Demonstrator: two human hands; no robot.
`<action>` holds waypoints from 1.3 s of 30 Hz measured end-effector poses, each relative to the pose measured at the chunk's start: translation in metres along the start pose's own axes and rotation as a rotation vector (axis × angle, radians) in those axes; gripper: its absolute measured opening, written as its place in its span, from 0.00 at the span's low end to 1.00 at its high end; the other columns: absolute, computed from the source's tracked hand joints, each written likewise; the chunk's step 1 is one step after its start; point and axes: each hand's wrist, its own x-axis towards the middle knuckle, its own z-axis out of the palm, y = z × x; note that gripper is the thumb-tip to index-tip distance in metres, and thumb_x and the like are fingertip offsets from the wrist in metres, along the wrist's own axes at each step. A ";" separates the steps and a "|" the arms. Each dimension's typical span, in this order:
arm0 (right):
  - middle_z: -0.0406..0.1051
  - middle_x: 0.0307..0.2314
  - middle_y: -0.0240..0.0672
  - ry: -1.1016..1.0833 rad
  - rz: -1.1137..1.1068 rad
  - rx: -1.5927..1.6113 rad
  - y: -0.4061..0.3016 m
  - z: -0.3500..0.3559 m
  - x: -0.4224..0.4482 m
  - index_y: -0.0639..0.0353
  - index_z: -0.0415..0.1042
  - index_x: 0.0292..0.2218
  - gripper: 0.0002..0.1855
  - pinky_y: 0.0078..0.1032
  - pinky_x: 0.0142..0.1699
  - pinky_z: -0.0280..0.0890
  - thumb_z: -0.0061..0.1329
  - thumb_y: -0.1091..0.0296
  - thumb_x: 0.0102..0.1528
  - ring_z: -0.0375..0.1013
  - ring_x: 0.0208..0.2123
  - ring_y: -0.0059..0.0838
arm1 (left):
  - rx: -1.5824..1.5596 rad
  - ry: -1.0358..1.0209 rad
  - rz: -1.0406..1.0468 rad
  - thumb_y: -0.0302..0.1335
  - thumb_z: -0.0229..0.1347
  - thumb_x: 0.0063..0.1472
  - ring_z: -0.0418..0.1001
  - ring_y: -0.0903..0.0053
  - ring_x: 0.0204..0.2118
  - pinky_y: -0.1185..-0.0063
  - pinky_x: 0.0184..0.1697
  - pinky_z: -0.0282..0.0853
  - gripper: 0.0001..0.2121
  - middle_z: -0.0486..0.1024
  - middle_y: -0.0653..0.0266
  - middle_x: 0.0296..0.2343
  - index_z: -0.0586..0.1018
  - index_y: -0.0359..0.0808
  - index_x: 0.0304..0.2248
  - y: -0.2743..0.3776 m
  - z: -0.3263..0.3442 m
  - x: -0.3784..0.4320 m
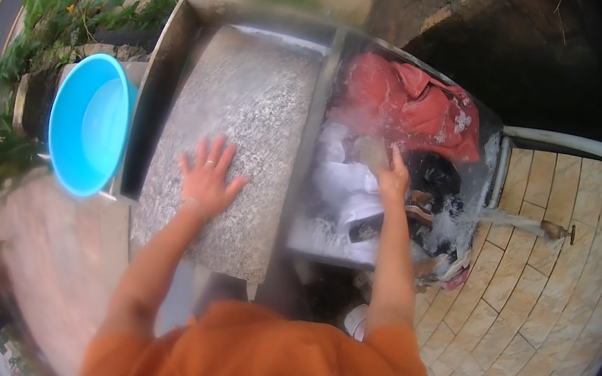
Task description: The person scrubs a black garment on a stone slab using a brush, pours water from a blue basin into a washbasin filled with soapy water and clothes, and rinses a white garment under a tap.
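Observation:
My left hand [212, 179], with a ring and a bracelet, lies spread on the sloped concrete washboard [197, 111] of a laundry sink. My right hand [394, 174] is over the basin [320, 105] beside it, at a blurred, pale, roundish thing [372, 153] that may be a scoop or splashing water; its grip is unclear. Wet clothes fill the basin: a red garment [403, 101] at the far side, white cloth [344, 188] near my right hand and black cloth [434, 174] to its right. Water runs from a brass tap [555, 230] into the basin.
A blue plastic tub [90, 123] stands left of the sink. Green plants [43, 23] grow beyond it. A white pipe [575, 143] runs along the tiled surface [529, 275] at the right. Below the basin is a white round container [356, 321], partly hidden by my right arm.

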 end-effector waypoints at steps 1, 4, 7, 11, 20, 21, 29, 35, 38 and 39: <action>0.72 0.43 0.42 -0.020 0.081 0.366 0.010 -0.012 0.000 0.58 0.65 0.55 0.32 0.21 0.44 0.65 0.54 0.76 0.48 0.72 0.39 0.29 | -0.002 -0.001 0.003 0.56 0.42 0.59 0.38 0.62 0.66 0.51 0.62 0.29 0.34 0.47 0.63 0.63 0.59 0.46 0.60 0.001 -0.001 0.000; 0.71 0.43 0.39 0.074 0.144 0.670 0.014 -0.060 -0.013 0.66 0.66 0.53 0.27 0.19 0.45 0.64 0.46 0.86 0.50 0.71 0.40 0.23 | -0.006 0.000 -0.007 0.56 0.42 0.59 0.37 0.62 0.66 0.51 0.62 0.29 0.34 0.47 0.62 0.62 0.59 0.47 0.60 -0.002 0.001 -0.001; 0.72 0.42 0.40 0.259 0.126 0.763 0.026 -0.099 -0.013 0.67 0.69 0.49 0.22 0.21 0.46 0.65 0.47 0.82 0.51 0.72 0.40 0.26 | -0.018 -0.001 -0.010 0.56 0.42 0.59 0.37 0.62 0.66 0.50 0.62 0.29 0.34 0.47 0.63 0.62 0.59 0.47 0.60 -0.004 0.003 -0.002; 0.73 0.41 0.44 0.510 0.150 0.036 0.045 -0.130 -0.004 0.64 0.72 0.47 0.19 0.25 0.47 0.65 0.50 0.73 0.52 0.72 0.41 0.34 | -0.018 0.003 0.003 0.56 0.42 0.59 0.37 0.62 0.66 0.50 0.62 0.28 0.34 0.46 0.63 0.63 0.58 0.48 0.60 -0.004 0.004 0.000; 0.59 0.53 0.45 0.064 -0.547 -0.616 -0.035 0.026 -0.056 0.46 0.58 0.58 0.35 0.49 0.52 0.56 0.53 0.58 0.50 0.58 0.54 0.46 | -0.026 -0.006 -0.006 0.56 0.42 0.59 0.36 0.62 0.66 0.50 0.62 0.28 0.34 0.46 0.63 0.63 0.58 0.48 0.60 -0.004 0.006 0.000; 0.58 0.54 0.44 0.114 -0.447 -0.657 -0.034 0.036 -0.051 0.45 0.59 0.58 0.35 0.50 0.52 0.55 0.52 0.58 0.50 0.58 0.55 0.48 | -0.031 0.002 -0.003 0.56 0.42 0.59 0.36 0.62 0.66 0.50 0.62 0.28 0.34 0.46 0.63 0.63 0.58 0.48 0.60 -0.005 0.007 0.000; 0.72 0.44 0.44 -0.068 -0.196 -0.764 -0.004 0.042 -0.001 0.54 0.71 0.48 0.26 0.45 0.55 0.56 0.48 0.49 0.52 0.69 0.48 0.45 | -0.040 0.007 0.014 0.54 0.40 0.62 0.39 0.59 0.65 0.47 0.61 0.34 0.32 0.47 0.62 0.62 0.58 0.45 0.60 -0.007 0.004 -0.001; 0.73 0.40 0.40 0.002 -0.106 0.390 -0.028 0.050 -0.024 0.64 0.73 0.43 0.19 0.33 0.49 0.63 0.45 0.57 0.58 0.72 0.42 0.37 | -0.093 -0.014 -0.013 0.53 0.36 0.63 0.36 0.58 0.66 0.50 0.62 0.31 0.32 0.44 0.60 0.63 0.55 0.45 0.61 -0.015 0.000 -0.006; 0.69 0.45 0.42 -0.095 0.175 0.925 -0.013 0.053 -0.014 0.68 0.67 0.48 0.23 0.34 0.53 0.61 0.43 0.57 0.60 0.68 0.46 0.39 | -0.118 0.018 0.023 0.53 0.35 0.64 0.37 0.58 0.66 0.52 0.63 0.33 0.32 0.44 0.60 0.63 0.55 0.44 0.61 -0.018 0.002 -0.005; 0.66 0.48 0.45 -0.048 0.247 1.241 0.000 0.054 -0.004 0.70 0.62 0.53 0.27 0.36 0.56 0.59 0.41 0.56 0.62 0.66 0.49 0.40 | -0.104 0.010 0.053 0.53 0.35 0.64 0.37 0.59 0.66 0.52 0.63 0.33 0.32 0.44 0.60 0.63 0.55 0.44 0.61 -0.018 0.000 -0.004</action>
